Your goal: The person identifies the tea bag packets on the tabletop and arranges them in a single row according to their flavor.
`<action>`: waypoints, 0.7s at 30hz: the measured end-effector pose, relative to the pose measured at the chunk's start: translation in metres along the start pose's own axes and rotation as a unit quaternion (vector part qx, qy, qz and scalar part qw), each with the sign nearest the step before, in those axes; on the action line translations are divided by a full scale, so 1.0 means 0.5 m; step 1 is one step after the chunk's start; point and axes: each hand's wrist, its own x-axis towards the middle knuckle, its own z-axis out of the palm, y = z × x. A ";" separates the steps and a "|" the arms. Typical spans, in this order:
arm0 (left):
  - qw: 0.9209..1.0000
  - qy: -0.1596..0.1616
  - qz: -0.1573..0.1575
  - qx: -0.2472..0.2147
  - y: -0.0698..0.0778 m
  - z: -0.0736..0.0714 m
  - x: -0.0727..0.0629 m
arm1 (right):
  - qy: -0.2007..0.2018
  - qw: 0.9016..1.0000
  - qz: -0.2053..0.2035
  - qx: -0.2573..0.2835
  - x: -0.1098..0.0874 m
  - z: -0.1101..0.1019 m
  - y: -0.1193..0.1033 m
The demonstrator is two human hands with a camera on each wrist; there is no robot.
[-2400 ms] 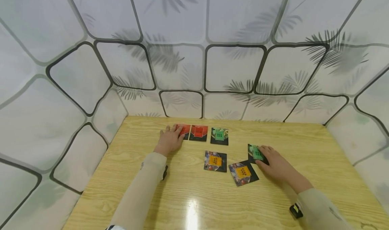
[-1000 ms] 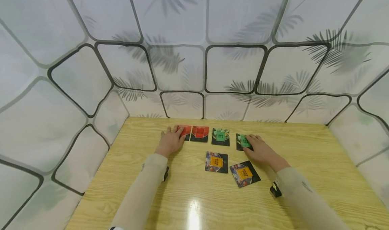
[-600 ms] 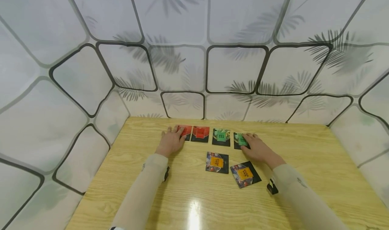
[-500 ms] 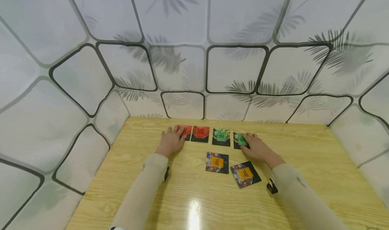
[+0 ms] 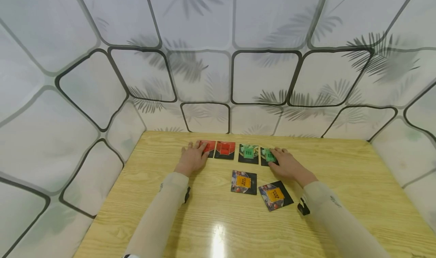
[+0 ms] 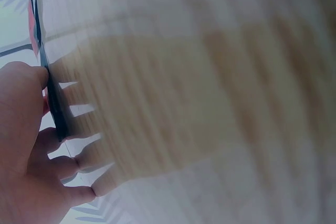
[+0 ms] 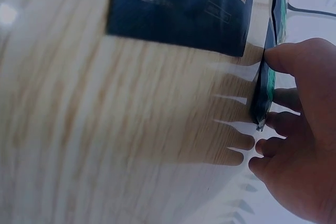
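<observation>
Packet with green label [image 5: 267,159] lies partly under right hand [image 5: 288,165].

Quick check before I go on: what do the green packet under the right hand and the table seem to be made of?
Green packet: probably plastic film or foil laminate, smooth and printed; the right wrist view shows a thin, slightly uneven edge. Coated paper is possible.
Table: wood or wood-look laminate, judging by its grain; the bright reflection suggests a glossy finish.
</observation>
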 end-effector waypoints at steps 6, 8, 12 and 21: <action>1.000 0.001 0.000 0.003 0.003 -0.006 -0.003 | -0.004 1.000 0.003 0.001 0.004 -0.003 -0.002; 1.000 -0.001 0.000 0.001 0.003 -0.008 -0.003 | -0.005 1.000 0.004 0.003 0.005 -0.003 -0.002; 1.000 -0.003 -0.002 -0.008 0.004 -0.010 -0.004 | -0.003 1.000 0.000 0.005 0.007 -0.003 -0.002; 1.000 -0.001 -0.001 0.004 0.002 -0.004 -0.002 | -0.001 1.000 0.000 -0.011 0.006 -0.001 -0.006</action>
